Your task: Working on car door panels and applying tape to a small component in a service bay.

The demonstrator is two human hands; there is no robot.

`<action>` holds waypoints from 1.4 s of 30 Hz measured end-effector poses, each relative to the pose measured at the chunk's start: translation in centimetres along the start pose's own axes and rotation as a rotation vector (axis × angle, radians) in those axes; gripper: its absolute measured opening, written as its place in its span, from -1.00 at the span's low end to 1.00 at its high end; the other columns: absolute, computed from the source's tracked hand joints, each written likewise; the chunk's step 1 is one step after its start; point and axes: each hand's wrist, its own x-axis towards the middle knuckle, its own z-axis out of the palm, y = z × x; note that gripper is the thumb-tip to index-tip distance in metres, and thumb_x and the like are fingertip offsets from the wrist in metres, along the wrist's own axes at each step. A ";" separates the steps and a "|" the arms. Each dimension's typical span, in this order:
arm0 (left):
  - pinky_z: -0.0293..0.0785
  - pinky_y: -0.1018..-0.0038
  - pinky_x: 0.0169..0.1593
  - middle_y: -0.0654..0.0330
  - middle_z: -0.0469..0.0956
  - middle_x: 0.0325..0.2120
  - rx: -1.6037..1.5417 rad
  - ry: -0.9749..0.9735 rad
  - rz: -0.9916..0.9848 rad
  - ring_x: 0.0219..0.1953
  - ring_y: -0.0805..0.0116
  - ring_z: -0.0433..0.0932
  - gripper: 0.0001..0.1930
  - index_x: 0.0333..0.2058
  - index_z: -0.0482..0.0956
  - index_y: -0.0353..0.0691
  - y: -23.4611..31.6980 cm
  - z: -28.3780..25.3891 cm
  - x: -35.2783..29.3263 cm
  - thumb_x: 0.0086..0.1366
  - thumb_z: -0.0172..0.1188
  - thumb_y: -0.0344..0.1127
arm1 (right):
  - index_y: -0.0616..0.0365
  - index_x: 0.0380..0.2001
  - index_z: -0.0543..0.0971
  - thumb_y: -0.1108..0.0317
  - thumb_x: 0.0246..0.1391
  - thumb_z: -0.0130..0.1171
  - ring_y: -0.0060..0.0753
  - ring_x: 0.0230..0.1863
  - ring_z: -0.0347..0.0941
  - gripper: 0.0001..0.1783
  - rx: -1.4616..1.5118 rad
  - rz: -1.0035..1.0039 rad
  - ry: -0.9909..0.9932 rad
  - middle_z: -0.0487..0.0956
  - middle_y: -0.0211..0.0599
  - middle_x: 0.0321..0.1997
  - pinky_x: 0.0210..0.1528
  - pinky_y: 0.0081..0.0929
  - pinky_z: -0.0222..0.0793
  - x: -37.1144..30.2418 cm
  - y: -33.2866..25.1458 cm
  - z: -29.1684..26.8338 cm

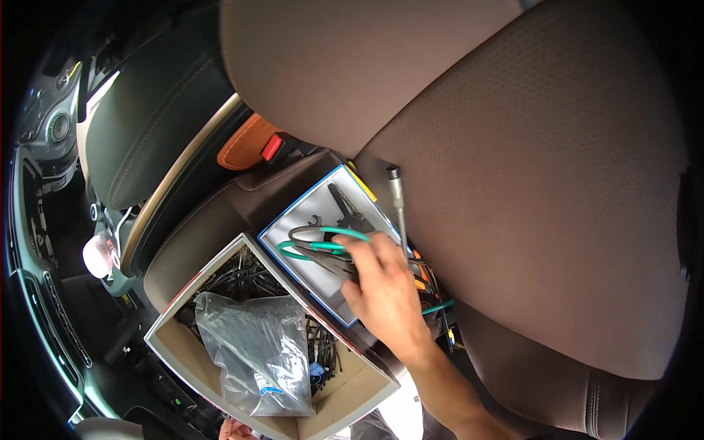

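Starting lower left at the cardboard box [192, 361], deep-sided probably to keep loose black parts [242, 275] together, then catching only fingers of the left hand [235, 430] at the bottom edge, too hidden to tell their grip, before crossing the clear plastic bag [253, 352] atop the parts. Now into the centre, over the white tray [299, 214], to the green-handled pliers [328, 247], held between thumb and fingers of the right hand [385, 293], likely for control. Finally just right, to the metal-shafted tool [398, 199], tilted beside the brown seat [521, 220], perhaps for easy reach.
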 end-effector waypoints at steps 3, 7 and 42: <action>0.38 0.44 -0.22 0.06 0.50 -0.32 -0.031 0.079 0.191 -0.34 0.29 0.47 -0.67 -0.15 0.41 -0.38 2.3 2.5 1.1 0.40 -0.09 -0.17 | 0.13 -0.01 0.40 0.65 -0.21 0.13 -0.19 -0.26 0.49 -0.43 0.336 0.050 0.095 0.42 -0.14 -0.22 -0.24 -0.31 0.46 0.5 -0.7 -3.5; 0.37 0.41 -0.19 0.04 0.49 -0.31 0.110 0.057 0.413 -0.32 0.26 0.46 -0.71 -0.13 0.38 -0.40 4.4 3.8 2.9 0.38 -0.05 -0.23 | 0.10 -0.05 0.32 0.72 -0.22 0.09 -0.34 -0.36 0.38 -0.42 1.035 -0.240 0.282 0.40 -0.25 -0.32 -0.34 -0.43 0.39 1.6 1.0 -4.2; 0.47 0.24 -0.16 0.12 0.60 -0.41 0.686 -1.666 1.042 -0.27 0.11 0.57 -0.87 -0.29 0.59 -0.13 5.5 33.7 8.4 0.18 0.17 -0.32 | 0.35 -0.31 0.48 0.30 0.22 -0.04 -0.12 -0.38 0.42 -0.72 1.749 0.209 0.038 0.38 -0.10 -0.32 -0.36 -0.24 0.32 -16.6 2.7 -7.3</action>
